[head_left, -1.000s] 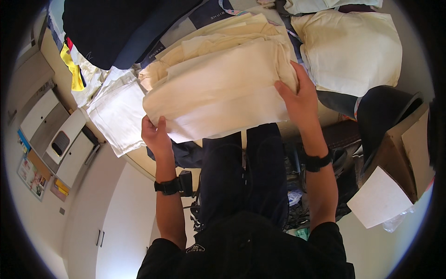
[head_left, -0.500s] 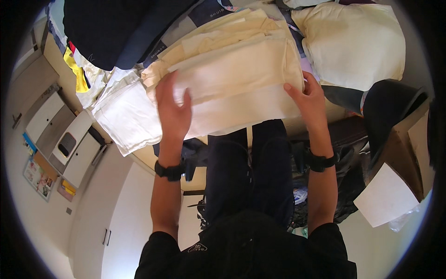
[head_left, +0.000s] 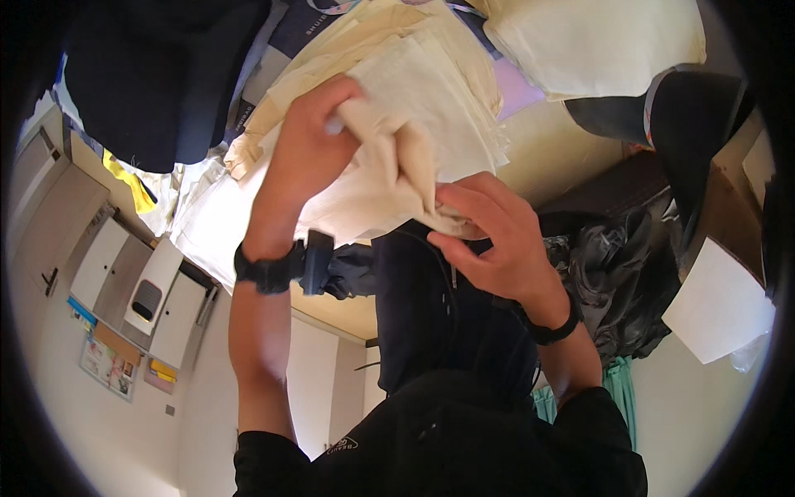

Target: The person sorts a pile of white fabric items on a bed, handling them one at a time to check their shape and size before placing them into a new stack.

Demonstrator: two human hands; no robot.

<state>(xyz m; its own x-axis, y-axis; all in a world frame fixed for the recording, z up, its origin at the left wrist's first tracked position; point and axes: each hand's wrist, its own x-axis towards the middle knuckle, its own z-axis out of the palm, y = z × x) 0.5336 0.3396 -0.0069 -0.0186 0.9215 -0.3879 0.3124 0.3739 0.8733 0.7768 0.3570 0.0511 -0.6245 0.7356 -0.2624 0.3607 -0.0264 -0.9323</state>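
Observation:
A cream cloth is bunched and folded between my two hands, over the near edge of a layered pile. My left hand is closed on its upper left part, the fingers curled over a fold. At the lower right my right hand pinches a gathered corner between thumb and fingers. Beneath lie more flat cream cloths, stacked unevenly with edges fanned out to the right. White cloth lies left of the pile, partly behind my left forearm.
Dark fabric is heaped at the upper left, with a yellow piece below it. A cream bundle sits at the upper right. Black sheet material, black plastic and a cardboard box stand right. White cabinets line the left.
The cloth lay flat and wide; now it is lifted and crumpled. My left hand moved up and inward. My right hand moved left and down, and both have closed on the cloth.

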